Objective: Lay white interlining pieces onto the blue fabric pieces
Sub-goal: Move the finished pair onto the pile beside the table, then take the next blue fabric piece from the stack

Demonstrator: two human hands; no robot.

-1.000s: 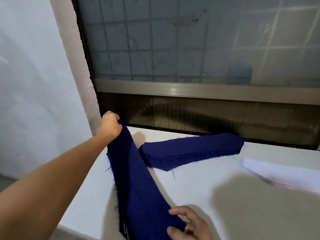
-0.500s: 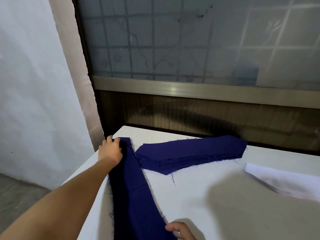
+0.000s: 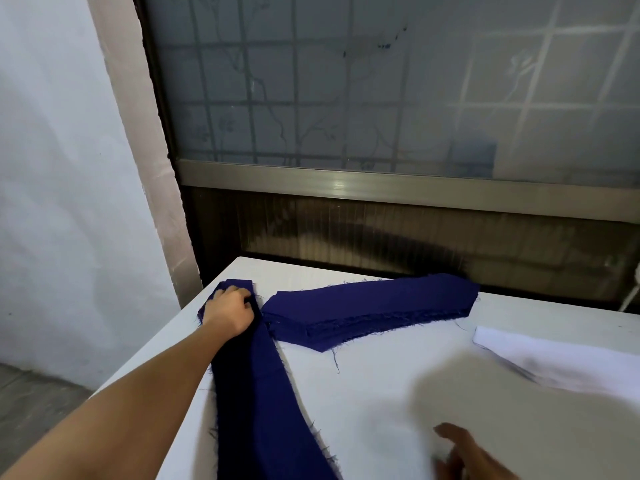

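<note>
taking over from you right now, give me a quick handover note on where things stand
Left hand: on the far end of the long blue strip, fingers bent on it; pinching or pressing, cannot tell.
Right hand: blurred, fingers loose, holding nothing, over the table near its front edge.
Things: the strip lies flat along the table's left edge; stack of blue pieces at the back; white interlining at the right, no hand on it.
Done: one blue strip laid out.
Left: no interlining on any blue piece yet.

No readable text, label or number shows anywhere.
</note>
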